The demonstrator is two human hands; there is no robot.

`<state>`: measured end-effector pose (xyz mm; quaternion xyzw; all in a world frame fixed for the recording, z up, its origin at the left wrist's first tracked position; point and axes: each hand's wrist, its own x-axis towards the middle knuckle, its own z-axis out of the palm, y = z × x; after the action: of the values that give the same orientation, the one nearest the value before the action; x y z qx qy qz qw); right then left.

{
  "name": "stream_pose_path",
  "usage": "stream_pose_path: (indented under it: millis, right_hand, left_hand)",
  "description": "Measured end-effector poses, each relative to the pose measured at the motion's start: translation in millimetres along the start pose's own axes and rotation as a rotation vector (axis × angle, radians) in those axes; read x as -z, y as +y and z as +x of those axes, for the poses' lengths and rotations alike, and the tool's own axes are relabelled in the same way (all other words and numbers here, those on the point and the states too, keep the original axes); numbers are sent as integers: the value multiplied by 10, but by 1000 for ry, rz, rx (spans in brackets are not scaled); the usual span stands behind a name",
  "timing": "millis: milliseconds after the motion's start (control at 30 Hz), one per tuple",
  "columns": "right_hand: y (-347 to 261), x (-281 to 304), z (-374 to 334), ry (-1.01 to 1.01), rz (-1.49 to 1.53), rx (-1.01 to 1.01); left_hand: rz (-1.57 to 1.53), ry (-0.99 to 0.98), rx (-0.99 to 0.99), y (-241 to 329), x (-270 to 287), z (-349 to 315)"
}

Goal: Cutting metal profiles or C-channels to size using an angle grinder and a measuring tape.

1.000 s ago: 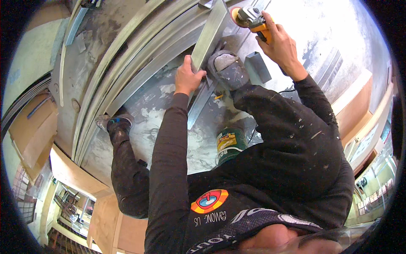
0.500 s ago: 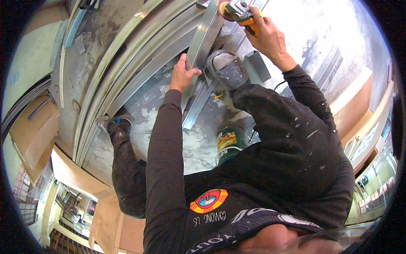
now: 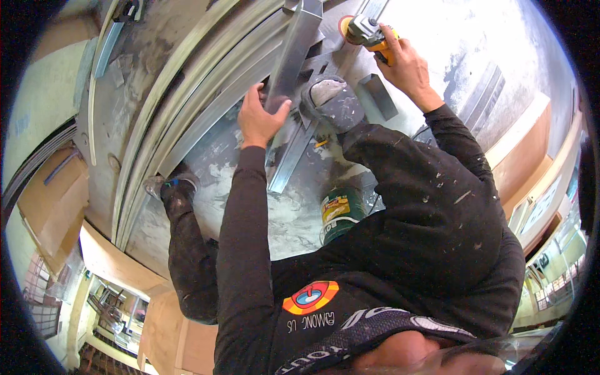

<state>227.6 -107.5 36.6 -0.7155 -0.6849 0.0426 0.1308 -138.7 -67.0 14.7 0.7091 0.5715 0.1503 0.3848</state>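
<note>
Where a square metal tube (image 3: 292, 56) slants toward the far edge of the floor (image 3: 294, 222), the left hand (image 3: 259, 120) holds its near end, thumb and fingers spread around the sides. To its right, the right hand (image 3: 405, 70) wraps its fingers around an angle grinder (image 3: 369, 32), the disc (image 3: 344, 26) apart from the tube. Just beside the right foot (image 3: 339, 103), a short tube piece (image 3: 378, 97) rests; a green bucket (image 3: 342, 212) stands toward the near edge, and long metal bars (image 3: 203, 81) run along the left.
</note>
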Motion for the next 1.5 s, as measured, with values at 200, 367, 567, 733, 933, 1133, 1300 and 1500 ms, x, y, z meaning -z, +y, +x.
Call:
stream_pose_path:
  millis: [200,367,567,733,933,1133,1300,1500]
  right_hand:
    - [-126,118,129,52,77,-41]
    - [-315,280,243,157,85,22]
    - [-296,192,249,111,7,81]
    - [-327,168,265,112,-19,115]
    - [-321,162,278,128,-62,158]
    - [-239,129,233,98,-74,115]
    - [-135,107,218,148,-113,98]
    - [21,119,230,106,-114,21]
  left_hand:
    - [156,25,131,-82,-56,-166]
    - [7,-114,240,-97,-6,-104]
    - [-200,-240,222,-260,54,22]
    - [-185,-214,211,-326,12,11]
    - [-158,-208,200,-366,-16,16]
    - [-200,-239,231,-472,-48,37]
    - [-185,-232,212,-433,-46,32]
    - [-147,-214,153,-518,-34,38]
